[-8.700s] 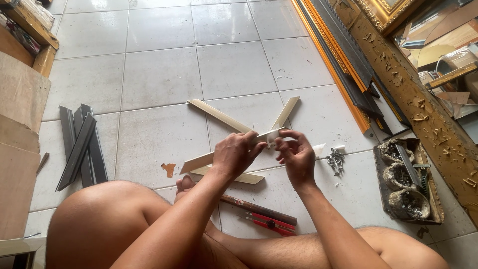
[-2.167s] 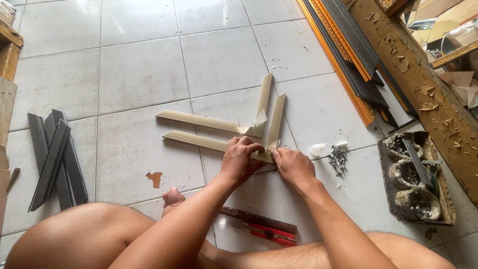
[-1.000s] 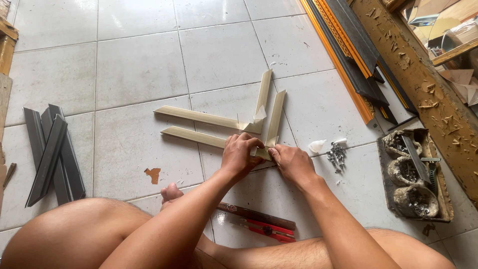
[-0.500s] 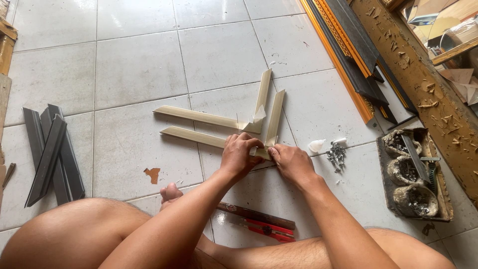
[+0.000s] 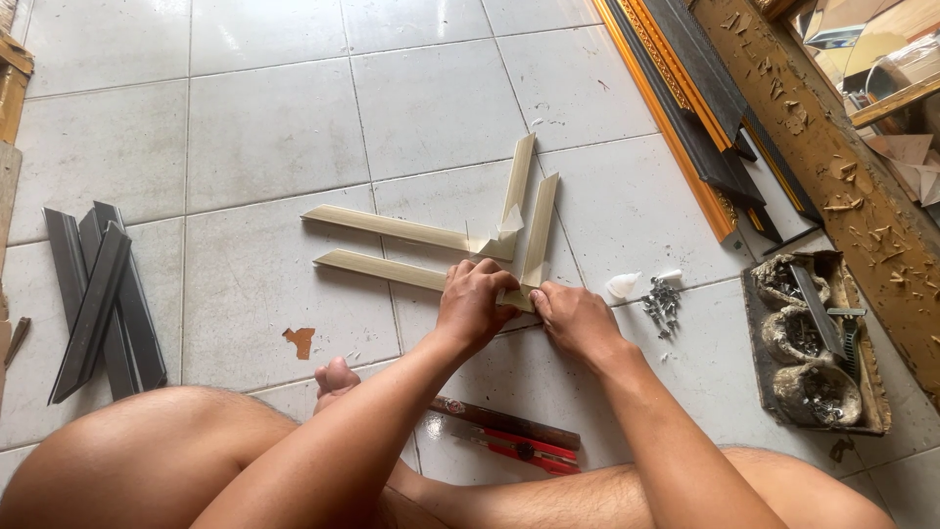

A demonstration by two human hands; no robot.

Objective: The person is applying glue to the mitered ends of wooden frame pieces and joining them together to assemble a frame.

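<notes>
Pinching down, both hands are pressing the near corner joint [image 5: 517,294] flat on the floor [image 5: 264,127]: left hand [image 5: 475,306] clamping one moulding, right hand [image 5: 573,318] butting the other, keeping the mitre closed. Screws [image 5: 664,304] are lying just right.

I have one view only, from the camera on the person's head, tilted steeply down over bent knees at the tiled floor [image 5: 264,127]. It sits close above the work: the left hand [image 5: 473,302] and right hand [image 5: 573,315] fall just below frame centre, forearms entering from the bottom edge. No second view shares the scene.
</notes>
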